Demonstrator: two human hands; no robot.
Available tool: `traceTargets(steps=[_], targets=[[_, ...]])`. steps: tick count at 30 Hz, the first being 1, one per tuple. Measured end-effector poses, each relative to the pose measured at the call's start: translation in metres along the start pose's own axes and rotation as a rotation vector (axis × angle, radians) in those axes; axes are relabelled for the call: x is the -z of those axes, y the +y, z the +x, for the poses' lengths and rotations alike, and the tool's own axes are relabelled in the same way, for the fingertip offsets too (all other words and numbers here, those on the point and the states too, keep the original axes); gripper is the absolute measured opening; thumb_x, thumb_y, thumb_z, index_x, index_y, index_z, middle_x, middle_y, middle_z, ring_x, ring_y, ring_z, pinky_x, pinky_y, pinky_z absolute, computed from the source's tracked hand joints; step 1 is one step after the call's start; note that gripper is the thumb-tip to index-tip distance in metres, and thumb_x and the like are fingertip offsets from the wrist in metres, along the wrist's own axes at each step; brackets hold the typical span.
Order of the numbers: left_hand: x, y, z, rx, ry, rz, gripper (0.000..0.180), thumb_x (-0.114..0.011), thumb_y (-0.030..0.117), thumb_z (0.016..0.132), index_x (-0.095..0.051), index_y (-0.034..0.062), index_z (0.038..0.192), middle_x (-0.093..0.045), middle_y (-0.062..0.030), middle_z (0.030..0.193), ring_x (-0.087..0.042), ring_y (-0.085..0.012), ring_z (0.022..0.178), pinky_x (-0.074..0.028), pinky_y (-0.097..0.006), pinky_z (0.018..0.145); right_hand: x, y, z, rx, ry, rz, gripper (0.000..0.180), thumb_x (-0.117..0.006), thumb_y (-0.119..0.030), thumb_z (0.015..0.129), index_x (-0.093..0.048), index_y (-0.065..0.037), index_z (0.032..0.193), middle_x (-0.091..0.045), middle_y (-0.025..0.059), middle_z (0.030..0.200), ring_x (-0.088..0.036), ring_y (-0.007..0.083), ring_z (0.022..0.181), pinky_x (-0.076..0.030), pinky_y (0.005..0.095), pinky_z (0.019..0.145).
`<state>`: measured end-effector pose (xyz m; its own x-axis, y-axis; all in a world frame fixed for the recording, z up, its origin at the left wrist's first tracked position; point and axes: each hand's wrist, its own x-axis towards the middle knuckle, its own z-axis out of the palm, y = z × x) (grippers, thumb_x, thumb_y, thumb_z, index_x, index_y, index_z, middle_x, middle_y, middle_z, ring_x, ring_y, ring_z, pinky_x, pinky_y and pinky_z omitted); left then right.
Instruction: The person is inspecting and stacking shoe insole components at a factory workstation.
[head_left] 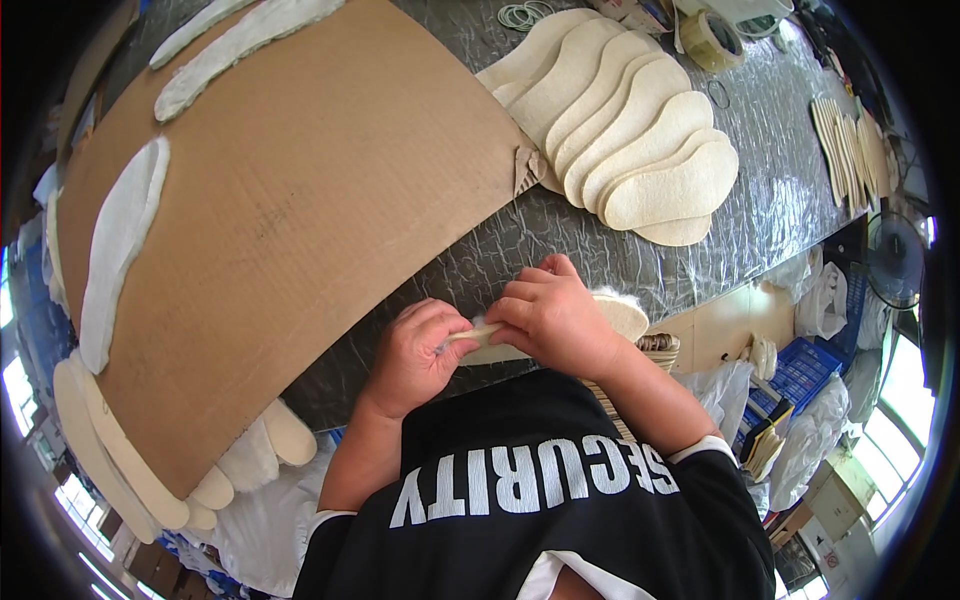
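Note:
Close to my body, at the table's near edge, both my hands pinch the edge of a cream insole (622, 317) with fluffy white fleece along its rim. My left hand (412, 352) grips its left end between thumb and fingers. Just to the right, my right hand (556, 312) is closed on the same edge, its fingers bent over the top. The insole's rounded end shows beyond my right hand; its middle is largely covered by my fingers. Farther off on the right lies a fanned stack of cream felt insoles (668, 185).
A big brown cardboard sheet (290, 210) covers the table's left half. White fleece insoles (122, 250) lie along its left and far edges; more insoles (90, 450) stick out beneath its near-left corner. A tape roll (712, 42) and an upright insole row (845, 155) stand at right.

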<state>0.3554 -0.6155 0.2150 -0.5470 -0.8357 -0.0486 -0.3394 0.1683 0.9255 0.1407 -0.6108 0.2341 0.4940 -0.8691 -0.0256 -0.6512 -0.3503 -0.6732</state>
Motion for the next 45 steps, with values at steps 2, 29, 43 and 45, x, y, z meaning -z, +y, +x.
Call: traceTargets(steps=[2,29,43,45], targets=[[-0.001,0.0,0.0,-0.037,0.033,0.0,0.017,-0.074,0.009,0.073,-0.061,0.0003,0.081,-0.06,-0.0122,0.08,-0.059,-0.0302,0.073,-0.048,-0.037,0.066,-0.001,-0.002,0.0,0.006,0.0,-0.009,0.018,-0.074,-0.023,0.071,-0.064,-0.013,0.083,-0.058,-0.0016,0.075,-0.057,0.0202,0.079,-0.039,0.0375,0.078],[-0.002,0.025,-0.015,-0.319,0.213,0.235,0.049,-0.087,0.015,0.061,-0.054,0.0089,0.097,-0.058,-0.0126,0.114,-0.055,-0.0341,0.107,-0.046,-0.043,0.089,-0.053,0.03,-0.043,-1.026,-0.467,1.956,0.025,-0.053,-0.018,0.097,-0.062,0.005,0.104,-0.067,0.0117,0.091,-0.066,0.0178,0.075,-0.054,0.0309,0.067],[0.009,0.029,-0.015,-0.219,0.162,-0.141,0.035,-0.082,0.009,0.068,-0.061,0.0021,0.094,-0.064,-0.0105,0.086,-0.06,-0.0216,0.077,-0.048,-0.031,0.066,-0.038,0.002,-0.045,-0.964,-0.51,1.978,0.025,-0.055,-0.02,0.096,-0.062,0.004,0.102,-0.067,0.0082,0.086,-0.066,0.0134,0.069,-0.055,0.0257,0.061],[0.009,0.027,-0.014,-0.242,0.165,-0.143,0.03,-0.082,0.01,0.068,-0.062,0.0015,0.09,-0.063,-0.0096,0.082,-0.06,-0.0211,0.073,-0.047,-0.03,0.062,-0.035,-0.001,-0.043,-0.975,-0.501,1.986,0.025,-0.056,-0.019,0.095,-0.062,0.004,0.103,-0.067,0.0082,0.086,-0.066,0.0134,0.069,-0.055,0.0256,0.062]])
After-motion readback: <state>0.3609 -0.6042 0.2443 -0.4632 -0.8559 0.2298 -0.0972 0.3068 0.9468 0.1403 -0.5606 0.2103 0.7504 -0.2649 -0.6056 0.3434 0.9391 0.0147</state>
